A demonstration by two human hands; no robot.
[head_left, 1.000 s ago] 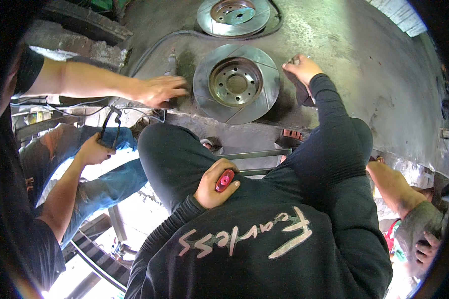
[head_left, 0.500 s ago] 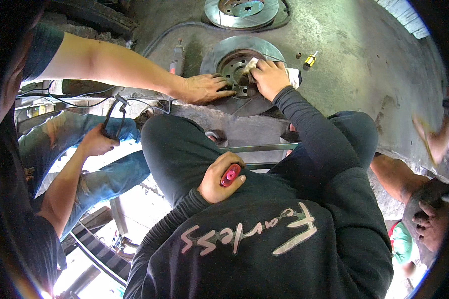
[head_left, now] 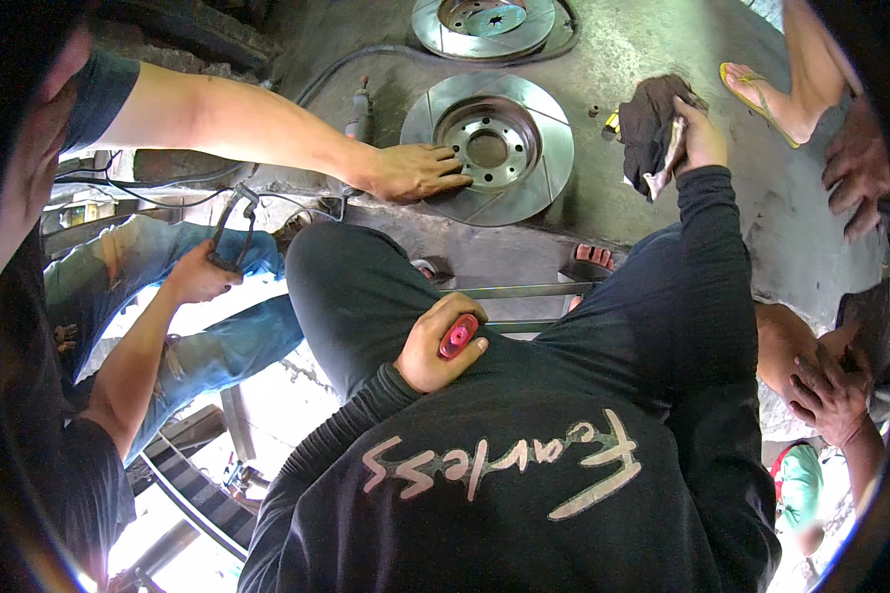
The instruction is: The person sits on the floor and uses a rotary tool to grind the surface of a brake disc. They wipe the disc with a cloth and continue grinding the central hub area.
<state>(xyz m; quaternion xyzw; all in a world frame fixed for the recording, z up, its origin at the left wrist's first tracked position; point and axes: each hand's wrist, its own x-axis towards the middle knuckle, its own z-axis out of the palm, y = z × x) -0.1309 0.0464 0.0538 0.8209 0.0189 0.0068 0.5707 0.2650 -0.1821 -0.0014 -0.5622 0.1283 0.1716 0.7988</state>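
My left hand (head_left: 427, 348) rests against my lap, wrapped round a tool with a red handle end (head_left: 459, 336); the rest of it is hidden in the fist. Out to the right, my right hand (head_left: 704, 136) grips a dark rag (head_left: 651, 124) with a pale edge, held above the floor. Ahead of me lies a slotted brake disc (head_left: 542, 138), flat, shiny, with bolt holes round its hub, apart from both my hands. A co-worker's hand (head_left: 415, 173) presses on its left side.
Farther off lies a second brake disc (head_left: 524, 40) beside a dark hose (head_left: 346, 61). A bottle-like grey object (head_left: 360, 117) stands left. The rag partly covers a small yellow item (head_left: 612, 125). The co-worker's other hand holds a black tool (head_left: 235, 232). A sandalled foot (head_left: 776, 104) is at right.
My right hand has lifted off the brake disc and moved right with the rag. The disc's hub is uncovered. A sandalled foot has come into view at upper right. My left hand stays put.
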